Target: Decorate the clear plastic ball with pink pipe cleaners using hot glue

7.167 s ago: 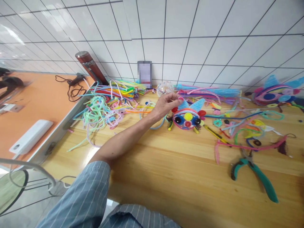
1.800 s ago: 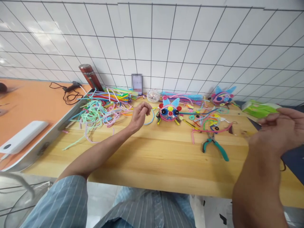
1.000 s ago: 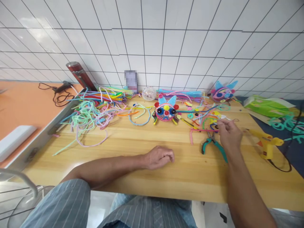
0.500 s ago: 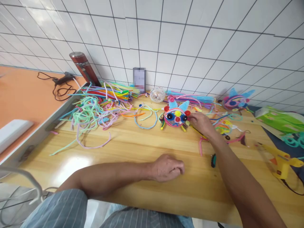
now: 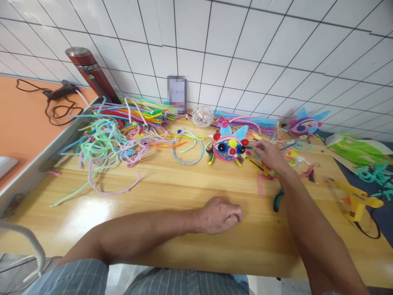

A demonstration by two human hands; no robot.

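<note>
In the head view, the round, multicoloured fuzzy-wire face (image 5: 228, 147) sits before me on the pale wooden table (image 5: 181, 186), looking largely built: light-blue ears (image 5: 240, 132), black eyes (image 5: 221, 147) and red discs (image 5: 245, 142) are on. My right hand (image 5: 270, 157) is just beside it, fingers narrowed; I can't tell whether they hold anything. My left hand (image 5: 219, 216) rests curled in a fist. Pastel fuzzy wires (image 5: 104, 137) lie loose, apparently unused.

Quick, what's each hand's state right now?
Left hand: closed fist on the pale wooden table.
Right hand: beside the round, multicoloured fuzzy face; its grip cannot be told.
</note>
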